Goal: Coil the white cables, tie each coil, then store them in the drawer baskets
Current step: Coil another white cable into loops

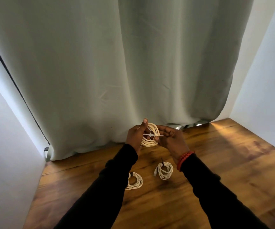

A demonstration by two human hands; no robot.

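Note:
A coil of white cable (152, 140) is held upright above the wooden table (224, 162), between both hands. My left hand (136, 136) grips the coil's left side, thumb pointing up. My right hand (172, 139) pinches the end of a thin tie (148, 135) that crosses the coil's middle. Two more white coils lie on the table below: one (165, 170) under my right wrist, with a dark tie sticking up from it, and one (136, 181) partly hidden behind my left sleeve.
A pale green curtain (117, 63) hangs right behind the hands and reaches the table's back edge. White walls close in at left (4, 146) and right (269, 80). No drawer or basket is in view.

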